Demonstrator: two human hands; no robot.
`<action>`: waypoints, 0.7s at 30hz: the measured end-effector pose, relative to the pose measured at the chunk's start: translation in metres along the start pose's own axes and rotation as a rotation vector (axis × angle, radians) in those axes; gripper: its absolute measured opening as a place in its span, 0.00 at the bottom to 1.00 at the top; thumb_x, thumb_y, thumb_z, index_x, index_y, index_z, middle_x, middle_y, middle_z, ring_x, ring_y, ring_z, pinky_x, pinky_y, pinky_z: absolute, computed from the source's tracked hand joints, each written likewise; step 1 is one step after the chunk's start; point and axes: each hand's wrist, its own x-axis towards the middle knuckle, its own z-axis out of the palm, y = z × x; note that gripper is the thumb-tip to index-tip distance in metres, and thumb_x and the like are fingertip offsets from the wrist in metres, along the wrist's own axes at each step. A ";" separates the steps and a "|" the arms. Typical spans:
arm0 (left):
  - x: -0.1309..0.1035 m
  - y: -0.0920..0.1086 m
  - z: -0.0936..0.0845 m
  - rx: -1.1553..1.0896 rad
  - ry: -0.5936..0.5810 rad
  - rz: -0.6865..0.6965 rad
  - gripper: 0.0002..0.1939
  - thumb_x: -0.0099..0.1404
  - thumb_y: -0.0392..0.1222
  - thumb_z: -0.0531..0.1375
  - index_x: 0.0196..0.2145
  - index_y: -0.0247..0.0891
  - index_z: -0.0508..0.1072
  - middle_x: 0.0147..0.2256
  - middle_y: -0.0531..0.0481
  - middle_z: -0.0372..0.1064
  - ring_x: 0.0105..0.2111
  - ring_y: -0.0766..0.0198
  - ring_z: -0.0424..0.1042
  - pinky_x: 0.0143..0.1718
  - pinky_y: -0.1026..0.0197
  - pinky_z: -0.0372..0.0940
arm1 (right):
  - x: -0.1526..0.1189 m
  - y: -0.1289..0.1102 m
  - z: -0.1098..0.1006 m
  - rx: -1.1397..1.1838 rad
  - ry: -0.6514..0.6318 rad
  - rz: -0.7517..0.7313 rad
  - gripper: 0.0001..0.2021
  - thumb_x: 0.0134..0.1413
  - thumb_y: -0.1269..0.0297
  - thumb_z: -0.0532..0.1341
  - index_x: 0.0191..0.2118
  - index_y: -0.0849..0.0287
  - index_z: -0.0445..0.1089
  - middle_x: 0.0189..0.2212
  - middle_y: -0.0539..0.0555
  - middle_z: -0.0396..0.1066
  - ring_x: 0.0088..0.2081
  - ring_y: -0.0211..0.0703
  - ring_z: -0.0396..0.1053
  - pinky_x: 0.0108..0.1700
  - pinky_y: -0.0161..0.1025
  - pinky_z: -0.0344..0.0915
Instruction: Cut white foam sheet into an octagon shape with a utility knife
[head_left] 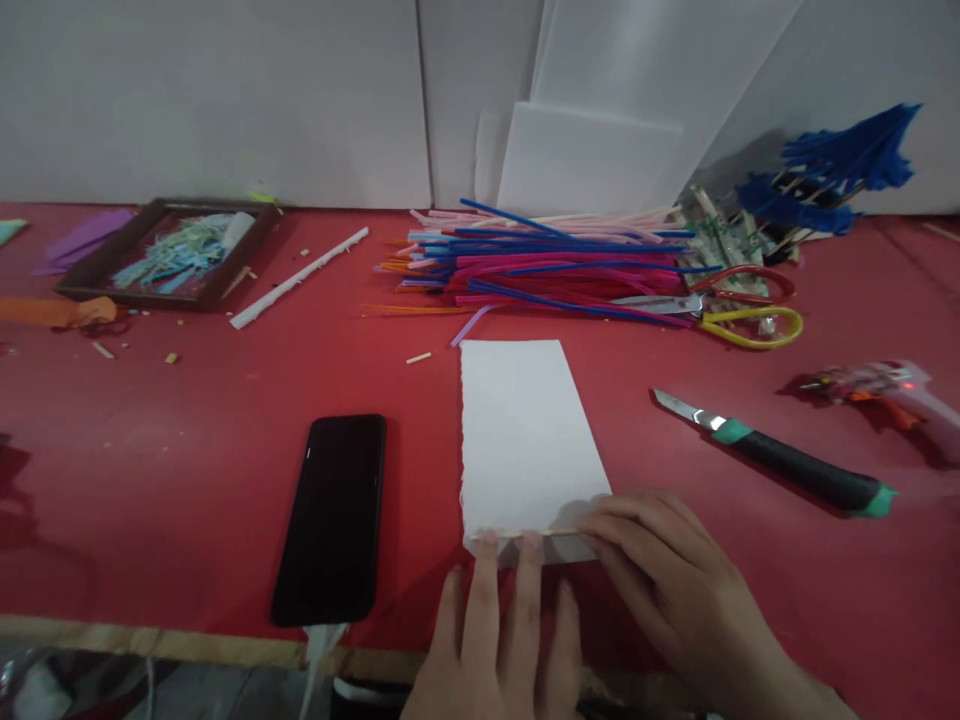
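Note:
A sheet of white paper (pixel 525 430) with a ragged left edge lies flat on the red table (pixel 210 470). Across its near end runs a thin wooden stick (pixel 559 532). My left hand (pixel 502 640) has its fingers spread, two fingertips pressing on the stick and the paper's near edge. At the stick's right end, my right hand (pixel 671 575) has its fingers closed together on it, over the paper's lower right corner; the thumb is hidden. A black phone (pixel 330 520) lies left of the paper, and a utility knife (pixel 795 460) with its blade out lies to the right.
Behind the paper lie many pipe cleaners (pixel 555 270) and scissors (pixel 750 320). A glue gun (pixel 892 390) with a red light is at far right, near blue umbrella-shaped crafts (pixel 847 160). At left are a brown frame (pixel 202 296) with scraps and a white paper roll (pixel 300 278).

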 end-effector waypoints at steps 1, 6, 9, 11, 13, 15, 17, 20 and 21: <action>0.000 0.000 0.000 -0.002 -0.007 -0.004 0.33 0.62 0.68 0.57 0.54 0.43 0.70 0.53 0.45 0.73 0.51 0.43 0.72 0.43 0.50 0.71 | 0.001 0.000 -0.001 0.009 -0.002 0.008 0.08 0.62 0.72 0.57 0.39 0.55 0.72 0.33 0.53 0.74 0.36 0.43 0.71 0.38 0.41 0.72; 0.002 0.003 -0.004 -0.011 -0.076 -0.008 0.34 0.59 0.69 0.60 0.55 0.44 0.68 0.53 0.45 0.73 0.51 0.43 0.73 0.41 0.50 0.73 | 0.008 0.004 -0.022 0.090 -0.064 0.118 0.06 0.63 0.62 0.57 0.39 0.52 0.72 0.33 0.51 0.76 0.33 0.42 0.75 0.32 0.36 0.72; 0.003 0.004 -0.005 0.010 -0.096 0.008 0.38 0.56 0.70 0.61 0.56 0.43 0.68 0.54 0.43 0.72 0.51 0.42 0.73 0.41 0.49 0.74 | 0.012 0.021 -0.046 -0.069 0.037 0.234 0.07 0.62 0.56 0.58 0.38 0.52 0.70 0.32 0.52 0.75 0.31 0.45 0.74 0.32 0.40 0.71; 0.003 0.005 -0.005 0.017 -0.085 0.009 0.38 0.56 0.70 0.61 0.56 0.43 0.68 0.54 0.42 0.72 0.51 0.41 0.73 0.41 0.48 0.74 | 0.013 0.042 -0.062 -0.239 0.141 0.303 0.09 0.62 0.56 0.57 0.40 0.54 0.70 0.34 0.56 0.75 0.34 0.49 0.74 0.37 0.45 0.70; 0.004 0.005 -0.005 0.010 -0.070 -0.004 0.37 0.57 0.69 0.61 0.55 0.42 0.69 0.53 0.41 0.72 0.51 0.41 0.73 0.41 0.47 0.74 | 0.012 0.068 -0.072 -0.447 0.191 0.238 0.12 0.62 0.53 0.57 0.39 0.56 0.71 0.34 0.61 0.75 0.39 0.56 0.73 0.43 0.51 0.68; 0.004 0.005 -0.005 0.006 -0.065 -0.007 0.35 0.59 0.68 0.60 0.55 0.42 0.69 0.53 0.42 0.72 0.50 0.41 0.73 0.41 0.48 0.74 | 0.008 0.095 -0.078 -0.511 0.107 0.159 0.18 0.62 0.48 0.55 0.41 0.58 0.72 0.37 0.65 0.76 0.41 0.60 0.73 0.45 0.56 0.67; 0.005 0.005 -0.005 0.010 -0.063 0.000 0.34 0.60 0.68 0.59 0.55 0.42 0.70 0.53 0.42 0.73 0.50 0.41 0.73 0.40 0.48 0.74 | 0.003 0.118 -0.079 -0.430 -0.012 0.149 0.20 0.62 0.45 0.53 0.43 0.56 0.72 0.38 0.62 0.77 0.41 0.56 0.74 0.44 0.52 0.68; 0.005 0.005 -0.005 0.010 -0.053 -0.004 0.32 0.62 0.67 0.58 0.55 0.42 0.69 0.52 0.42 0.73 0.50 0.40 0.74 0.40 0.47 0.74 | -0.001 0.136 -0.077 -0.372 -0.090 0.172 0.20 0.62 0.44 0.54 0.40 0.55 0.74 0.36 0.58 0.77 0.37 0.50 0.75 0.39 0.47 0.69; 0.004 0.006 -0.005 0.008 -0.050 -0.006 0.32 0.63 0.66 0.58 0.55 0.41 0.70 0.52 0.42 0.73 0.49 0.40 0.74 0.41 0.47 0.74 | -0.001 0.137 -0.076 -0.377 -0.101 0.177 0.21 0.63 0.44 0.53 0.39 0.55 0.75 0.35 0.59 0.77 0.36 0.50 0.74 0.39 0.47 0.69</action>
